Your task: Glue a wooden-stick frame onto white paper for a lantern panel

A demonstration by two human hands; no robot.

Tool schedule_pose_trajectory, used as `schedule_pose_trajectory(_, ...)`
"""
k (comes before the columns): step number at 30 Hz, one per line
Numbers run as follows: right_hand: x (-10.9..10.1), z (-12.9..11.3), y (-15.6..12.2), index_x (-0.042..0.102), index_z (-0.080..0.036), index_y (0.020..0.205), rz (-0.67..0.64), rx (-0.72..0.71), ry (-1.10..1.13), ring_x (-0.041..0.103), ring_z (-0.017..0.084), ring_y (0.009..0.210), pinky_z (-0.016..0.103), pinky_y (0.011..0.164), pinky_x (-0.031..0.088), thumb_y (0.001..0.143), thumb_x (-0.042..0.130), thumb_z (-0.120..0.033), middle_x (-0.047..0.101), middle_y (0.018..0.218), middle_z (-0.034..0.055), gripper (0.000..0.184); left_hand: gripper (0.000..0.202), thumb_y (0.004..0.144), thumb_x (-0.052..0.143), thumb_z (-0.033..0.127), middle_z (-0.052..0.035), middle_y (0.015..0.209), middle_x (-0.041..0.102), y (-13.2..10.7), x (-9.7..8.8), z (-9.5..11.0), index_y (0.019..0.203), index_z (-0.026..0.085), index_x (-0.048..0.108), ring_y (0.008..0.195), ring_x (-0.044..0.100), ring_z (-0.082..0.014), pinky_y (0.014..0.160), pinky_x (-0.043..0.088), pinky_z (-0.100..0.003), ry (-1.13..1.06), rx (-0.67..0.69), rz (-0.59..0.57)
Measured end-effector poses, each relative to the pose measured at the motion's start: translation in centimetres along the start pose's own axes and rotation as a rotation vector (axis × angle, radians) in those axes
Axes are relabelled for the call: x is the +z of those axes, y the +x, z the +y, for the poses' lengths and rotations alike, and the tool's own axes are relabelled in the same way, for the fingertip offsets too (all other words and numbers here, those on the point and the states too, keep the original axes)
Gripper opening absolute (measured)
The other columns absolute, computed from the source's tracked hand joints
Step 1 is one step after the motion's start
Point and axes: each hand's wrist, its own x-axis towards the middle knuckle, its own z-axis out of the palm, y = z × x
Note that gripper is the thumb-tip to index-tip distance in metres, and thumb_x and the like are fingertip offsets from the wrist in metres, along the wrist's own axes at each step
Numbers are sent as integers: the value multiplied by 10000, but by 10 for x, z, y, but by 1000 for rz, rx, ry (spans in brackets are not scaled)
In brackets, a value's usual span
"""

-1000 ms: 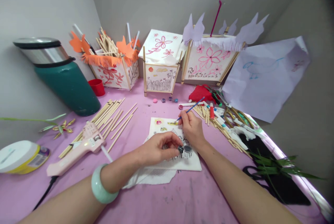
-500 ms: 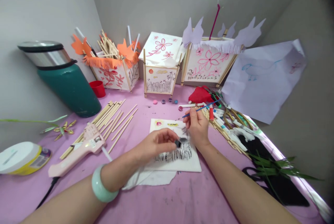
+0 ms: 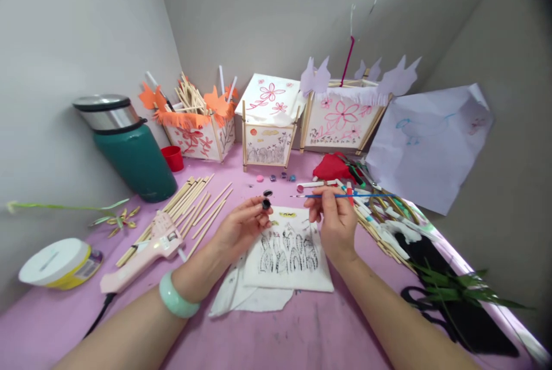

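Between the fingertips of my left hand (image 3: 242,225) is a small black paint pot (image 3: 266,204), its lid (image 3: 268,193) flipped up. My right hand (image 3: 334,222) pinches a thin blue paintbrush (image 3: 357,195), held nearly level with its tip pointing left toward the pot; a gap shows between them. Below both hands lies a white sheet (image 3: 287,278) painted with dark arched strokes and a yellow patch near its top. My left hand covers its upper left corner. A crumpled white cloth or paper (image 3: 259,300) sticks out from under the sheet.
Small paint pots (image 3: 273,178) stand behind the sheet, before a painted paper lantern (image 3: 267,143). At left are wooden sticks (image 3: 192,200), a pink glue gun (image 3: 150,249) and a green bottle (image 3: 138,157). Markers (image 3: 371,215) and scissors (image 3: 405,206) crowd the right.
My left hand has moved left and up with the paint pot, off the middle of the painting. The brush in my right hand has swung from slanted to nearly level.
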Motion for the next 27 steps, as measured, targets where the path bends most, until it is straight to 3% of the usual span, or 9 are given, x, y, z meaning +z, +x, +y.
schedule_pose_trajectory(5, 6, -5, -11, 594, -213, 1009, -120, -104, -124, 545, 87, 543, 248, 542, 455, 959, 438, -298, 657, 828, 14, 185, 156, 762, 660, 131, -41, 764, 629, 0, 0, -2, 918, 126, 651, 587, 526, -87, 643, 470, -248, 12, -27, -36)
schedule_pose_trajectory(11, 8, 2, -13, 601, -233, 1109, -259, -180, -408, 611, 171, 913, 342, 819, 490, 922, 490, -270, 622, 1077, 60, 220, 181, 751, 702, 168, -46, 772, 640, -3, 2, -6, 921, 129, 657, 593, 532, -85, 644, 467, -248, 76, -53, -105)
schedule_pose_trajectory(16, 9, 6, -14, 539, -238, 1197, -396, -378, -455, 573, 204, 1017, 372, 859, 485, 854, 609, -233, 585, 1134, 82, 350, 210, 710, 755, 195, -14, 728, 616, -3, 3, -8, 891, 127, 672, 574, 527, -68, 614, 444, -219, 121, -61, -99)
schedule_pose_trajectory(22, 12, 9, -17, 574, -232, 1082, -375, -507, -560, 577, 211, 1011, 387, 863, 481, 857, 596, -184, 620, 1042, 75, 230, 234, 717, 756, 216, -17, 758, 620, -1, 1, -9, 917, 126, 676, 588, 524, -66, 626, 443, -222, 143, -24, -83)
schedule_pose_trajectory(27, 13, 10, -22, 585, -225, 1037, -355, -531, -645, 586, 206, 966, 390, 836, 470, 880, 551, -175, 638, 1009, 71, 168, 300, 711, 761, 233, -21, 833, 643, -2, 0, -9, 986, 157, 667, 637, 558, -79, 631, 435, -222, 213, 10, -63)
